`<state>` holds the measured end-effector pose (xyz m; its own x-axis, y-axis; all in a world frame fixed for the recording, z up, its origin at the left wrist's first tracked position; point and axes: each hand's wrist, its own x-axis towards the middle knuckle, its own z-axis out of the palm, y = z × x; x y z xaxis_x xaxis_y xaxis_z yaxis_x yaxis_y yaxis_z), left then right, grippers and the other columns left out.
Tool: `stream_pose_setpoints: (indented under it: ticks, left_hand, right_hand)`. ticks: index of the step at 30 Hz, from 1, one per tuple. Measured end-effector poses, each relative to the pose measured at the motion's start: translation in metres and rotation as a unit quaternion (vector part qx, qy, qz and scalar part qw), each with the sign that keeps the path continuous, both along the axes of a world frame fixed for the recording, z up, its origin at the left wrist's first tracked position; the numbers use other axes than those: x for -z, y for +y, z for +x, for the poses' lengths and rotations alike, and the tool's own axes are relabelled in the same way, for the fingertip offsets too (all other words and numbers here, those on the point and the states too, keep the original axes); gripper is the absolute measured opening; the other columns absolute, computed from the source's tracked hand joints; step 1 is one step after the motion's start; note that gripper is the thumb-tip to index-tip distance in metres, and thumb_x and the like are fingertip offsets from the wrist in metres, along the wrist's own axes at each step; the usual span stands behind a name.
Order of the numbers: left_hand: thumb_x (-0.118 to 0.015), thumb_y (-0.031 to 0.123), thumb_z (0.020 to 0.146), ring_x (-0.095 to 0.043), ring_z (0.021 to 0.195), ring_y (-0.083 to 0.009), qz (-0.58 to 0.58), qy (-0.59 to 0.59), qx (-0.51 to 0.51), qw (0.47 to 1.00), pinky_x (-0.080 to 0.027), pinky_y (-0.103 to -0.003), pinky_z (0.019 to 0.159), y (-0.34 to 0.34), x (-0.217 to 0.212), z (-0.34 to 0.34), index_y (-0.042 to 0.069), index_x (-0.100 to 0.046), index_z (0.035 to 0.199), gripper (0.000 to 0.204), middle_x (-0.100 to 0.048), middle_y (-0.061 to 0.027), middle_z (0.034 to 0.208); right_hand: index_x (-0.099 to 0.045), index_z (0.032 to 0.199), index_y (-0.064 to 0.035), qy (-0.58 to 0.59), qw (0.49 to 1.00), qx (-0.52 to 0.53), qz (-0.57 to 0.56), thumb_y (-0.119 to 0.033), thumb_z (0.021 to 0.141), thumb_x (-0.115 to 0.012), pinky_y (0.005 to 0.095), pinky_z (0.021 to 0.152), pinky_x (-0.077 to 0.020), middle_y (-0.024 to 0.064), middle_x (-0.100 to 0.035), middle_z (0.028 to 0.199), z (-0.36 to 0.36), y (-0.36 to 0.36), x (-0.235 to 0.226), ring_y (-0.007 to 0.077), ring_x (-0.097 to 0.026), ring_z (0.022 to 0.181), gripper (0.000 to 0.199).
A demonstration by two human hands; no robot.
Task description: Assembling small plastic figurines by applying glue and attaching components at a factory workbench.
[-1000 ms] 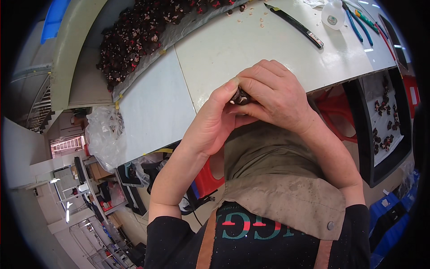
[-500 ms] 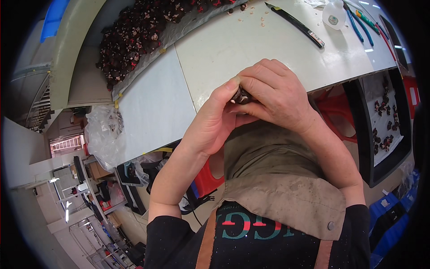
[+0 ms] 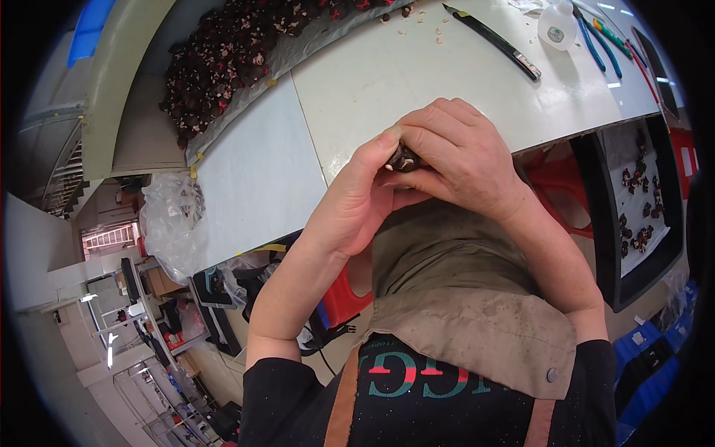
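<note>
A small dark brown, lumpy piece with pale bits (image 3: 402, 159) is held between my two hands over the table's near edge. My left hand (image 3: 366, 170) closes on it from the left, its thumb pressed along the top. From the right, my right hand (image 3: 458, 153) wraps round it with curled fingers, their tips largely hidden. Most of the piece is covered by the hands. A big heap of similar dark pieces with red and pale spots (image 3: 216, 78) lies on a grey sheet (image 3: 298, 51) at the back left.
On the white table (image 3: 357, 97) lie a black utility knife (image 3: 495, 43), a white bottle (image 3: 557, 26) and blue-handled pliers (image 3: 602, 51). A black tray (image 3: 648, 277) with several dark pieces stands at the right. A clear plastic bag (image 3: 173, 223) hangs off the left edge, and a red stool (image 3: 555, 182) sits below.
Almost nothing differs. Both hands keep their hold on the dark piece, which seems turned very slightly; the view has shifted a touch.
</note>
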<state>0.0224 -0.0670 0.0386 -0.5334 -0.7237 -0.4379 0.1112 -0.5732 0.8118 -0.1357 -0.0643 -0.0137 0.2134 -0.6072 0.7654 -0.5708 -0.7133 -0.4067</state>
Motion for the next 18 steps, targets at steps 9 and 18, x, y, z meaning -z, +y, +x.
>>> stream_pose_setpoints:
  ticks: [9, 18]
  left_hand:
    - [-0.047, 0.043, 0.092, -0.054, 0.104, -0.0168, 0.001, 0.001, -0.004, 1.0, -0.045, -0.039, 0.091, 0.0015, -0.0011, -0.0003, 0.007, -0.05, 0.119, 0.046, -0.053, -0.0071, 0.114]
    - [-0.047, 0.041, 0.092, -0.055, 0.102, -0.0158, 0.002, 0.009, -0.01, 1.0, -0.046, -0.037, 0.089, 0.0018, -0.0019, 0.001, 0.007, -0.052, 0.117, 0.043, -0.054, -0.0065, 0.111]
  right_hand:
    - [-0.059, 0.087, -0.0043, 0.003, 1.0, 0.002, 0.004, -0.026, 0.062, -0.076, 0.0318, 0.066, -0.0457, 0.0052, -0.059, 0.088, 0.0003, 0.0008, -0.0004, 0.0219, -0.057, 0.074, 0.037]
    - [-0.059, 0.087, -0.0043, -0.002, 1.0, 0.0, -0.005, -0.026, 0.061, -0.076, 0.0319, 0.066, -0.0457, 0.0052, -0.059, 0.087, 0.0014, -0.0003, -0.0013, 0.022, -0.058, 0.074, 0.038]
